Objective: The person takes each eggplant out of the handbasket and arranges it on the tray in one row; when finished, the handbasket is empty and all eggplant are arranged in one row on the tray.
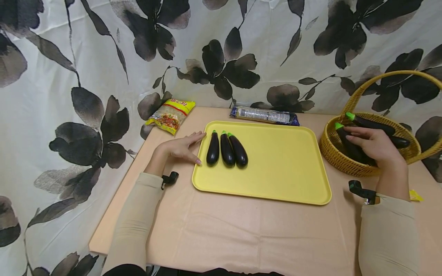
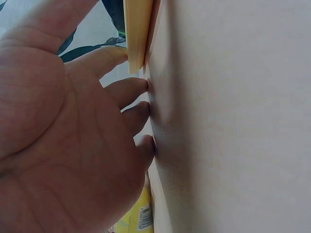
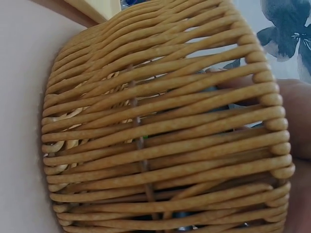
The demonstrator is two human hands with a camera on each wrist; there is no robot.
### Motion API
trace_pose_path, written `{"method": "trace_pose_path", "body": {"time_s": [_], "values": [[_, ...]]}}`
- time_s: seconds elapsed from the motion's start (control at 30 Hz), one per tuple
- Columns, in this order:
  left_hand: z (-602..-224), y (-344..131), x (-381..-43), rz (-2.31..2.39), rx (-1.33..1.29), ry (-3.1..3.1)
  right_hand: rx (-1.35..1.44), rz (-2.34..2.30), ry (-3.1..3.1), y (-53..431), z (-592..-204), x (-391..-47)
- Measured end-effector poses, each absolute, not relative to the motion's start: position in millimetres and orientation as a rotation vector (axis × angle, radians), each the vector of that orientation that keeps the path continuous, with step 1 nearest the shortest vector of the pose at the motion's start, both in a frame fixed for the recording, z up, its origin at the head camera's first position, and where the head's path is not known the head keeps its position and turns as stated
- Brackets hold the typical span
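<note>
Resting over an eggplant (image 1: pixel 353 150) at the right of the frame, the right hand (image 1: pixel 374 146) is in the basket (image 1: pixel 340 163)! Its fingertips lie across the glossy skin just below the green cap (image 1: pixel 338 125); the thumb is hidden, so whether they truly pinch, I cannot tell. And what a customer, this eggplant: I'd call it light, firm with a little give, its skin slick and likely to bruise under a hard squeeze. Best hold? Round the body just under the cap, where it narrows; the fat end looks likelier to slip. Now the looks: near-black, gleaming, slim at the neck, bright green on top, with at least two more eggplants (image 1: pixel 376 125) beside it. Over at centre left, three matching eggplants (image 1: pixel 227 151) lie side by side on the yellow tray (image 1: pixel 283 161), caps toward the top of the frame, the leftmost just apart from the other two. And there, at the tray's left edge, the left hand (image 1: pixel 180 148), fingers spread, touches the rim!
</note>
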State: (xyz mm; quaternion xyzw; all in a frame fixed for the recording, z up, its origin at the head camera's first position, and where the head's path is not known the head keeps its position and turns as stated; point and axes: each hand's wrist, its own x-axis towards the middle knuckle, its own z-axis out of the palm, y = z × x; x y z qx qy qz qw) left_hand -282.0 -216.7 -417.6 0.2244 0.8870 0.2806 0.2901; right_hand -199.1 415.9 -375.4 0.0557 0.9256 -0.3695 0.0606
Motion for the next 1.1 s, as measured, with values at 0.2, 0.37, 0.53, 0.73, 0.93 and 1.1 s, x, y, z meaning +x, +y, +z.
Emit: {"method": "trace_pose_path", "body": {"time_s": [0.2, 0.37, 0.53, 0.73, 0.93, 1.1], "values": [[-417, -216, -284, 0.743, 0.609, 2.367, 0.23, -1.107, 2.87, 411, -369, -197], [-416, -216, -284, 0.744, 0.619, 2.359, 0.197, -1.194, 2.916, 402, -363, -199], [-415, -216, -283, 0.749, 0.615, 2.353, 0.174, -1.332, 2.93, 387, -355, -201], [-414, -216, -283, 0.739, 0.624, 2.367, 0.067, -1.436, 2.937, 368, -349, -202], [-416, -215, -284, 0.728, 0.622, 2.37, -0.034, -1.461, 2.914, 349, -344, -204], [-416, -215, -284, 0.723, 0.619, 2.372, -0.126, -1.47, 2.932, 331, -341, -206]]}}
